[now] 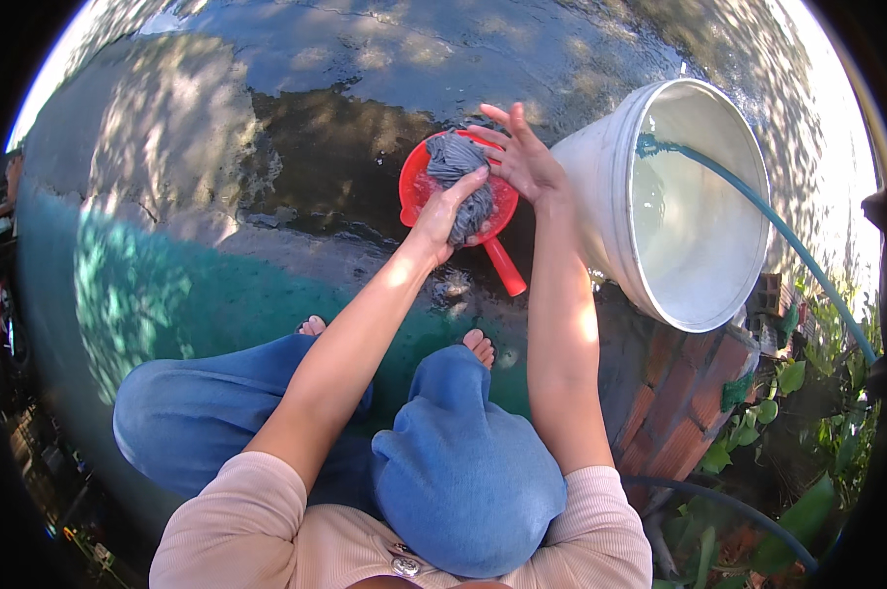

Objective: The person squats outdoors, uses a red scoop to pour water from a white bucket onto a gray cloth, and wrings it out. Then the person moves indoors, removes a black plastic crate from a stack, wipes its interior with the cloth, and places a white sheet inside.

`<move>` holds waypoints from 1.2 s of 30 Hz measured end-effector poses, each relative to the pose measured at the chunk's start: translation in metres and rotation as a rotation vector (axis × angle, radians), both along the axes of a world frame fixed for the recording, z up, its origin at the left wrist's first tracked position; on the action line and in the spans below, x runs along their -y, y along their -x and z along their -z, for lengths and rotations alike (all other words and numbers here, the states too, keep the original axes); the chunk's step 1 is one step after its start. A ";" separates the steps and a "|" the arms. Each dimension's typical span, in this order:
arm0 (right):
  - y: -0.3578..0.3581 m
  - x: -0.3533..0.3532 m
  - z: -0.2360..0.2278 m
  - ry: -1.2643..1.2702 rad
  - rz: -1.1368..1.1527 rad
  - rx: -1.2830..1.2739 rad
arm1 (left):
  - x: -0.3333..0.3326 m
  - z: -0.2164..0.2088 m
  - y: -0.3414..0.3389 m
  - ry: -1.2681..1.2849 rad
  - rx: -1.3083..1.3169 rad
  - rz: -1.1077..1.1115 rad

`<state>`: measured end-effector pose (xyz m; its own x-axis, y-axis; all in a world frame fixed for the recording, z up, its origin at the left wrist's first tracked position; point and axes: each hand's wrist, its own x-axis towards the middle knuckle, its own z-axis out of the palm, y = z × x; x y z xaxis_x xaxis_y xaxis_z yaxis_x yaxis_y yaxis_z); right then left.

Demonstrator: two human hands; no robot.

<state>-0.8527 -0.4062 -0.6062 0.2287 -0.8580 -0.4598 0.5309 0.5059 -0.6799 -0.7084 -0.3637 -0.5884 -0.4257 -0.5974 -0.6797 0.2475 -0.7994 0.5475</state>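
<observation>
Over a red plastic dipper (415,193) with a straight handle, my left hand (436,218) grips a bunched grey cloth (454,161). The cloth is crumpled and looks wet; part of it hangs below my thumb. Soapy-looking water shows inside the dipper, whose handle points toward me and to the right. My right hand (529,162) is raised at the dipper's right rim, its fingers spread and holding nothing. Just right of that hand stands a large pale metal bucket (600,177), tilted in the view, with water inside.
A green hose (757,196) runs over the bucket's rim into it. Bricks (674,393) and leafy plants (757,412) lie at the lower right, with a dark hose (723,503) among them. The ground (316,147) is wet and dark around the dipper.
</observation>
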 end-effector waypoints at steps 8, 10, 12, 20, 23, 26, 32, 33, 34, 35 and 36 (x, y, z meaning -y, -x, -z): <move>-0.050 -0.020 -0.038 0.692 0.202 1.065 | -0.023 -0.081 0.047 -0.437 -1.535 -0.313; -0.058 -0.023 -0.071 0.649 0.267 1.209 | -0.007 -0.095 0.049 -0.276 -1.669 -0.171; -0.060 -0.021 -0.106 0.665 0.288 1.312 | -0.001 -0.116 0.040 -0.227 -1.613 -0.147; -0.020 0.015 -0.161 0.509 -0.274 0.388 | 0.010 -0.151 -0.028 -0.104 -0.619 0.265; -0.014 0.008 -0.151 0.360 -0.421 -0.138 | -0.007 -0.124 -0.023 -0.069 -0.352 0.227; -0.020 -0.001 -0.137 0.361 -0.506 -0.477 | -0.023 -0.095 -0.009 0.041 -0.157 0.175; -0.045 0.003 -0.097 0.226 -0.446 -1.067 | -0.020 -0.036 0.011 0.278 0.192 0.013; -0.048 0.005 -0.088 0.255 -0.403 -1.197 | -0.018 -0.025 0.014 0.314 0.249 -0.019; -0.050 0.006 -0.078 0.284 -0.360 -1.329 | -0.014 -0.013 0.016 0.345 0.306 -0.034; -0.051 0.007 -0.069 0.234 -0.349 -1.335 | -0.010 -0.002 0.017 0.353 0.426 0.051; -0.051 0.008 -0.059 0.183 -0.338 -1.342 | -0.005 0.009 0.016 0.354 0.545 0.153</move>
<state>-0.8015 -0.4140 -0.5468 -0.0864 -0.9213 -0.3790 -0.6993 0.3271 -0.6357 -0.7246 -0.3591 -0.5978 -0.1745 -0.7842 -0.5955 -0.2410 -0.5524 0.7980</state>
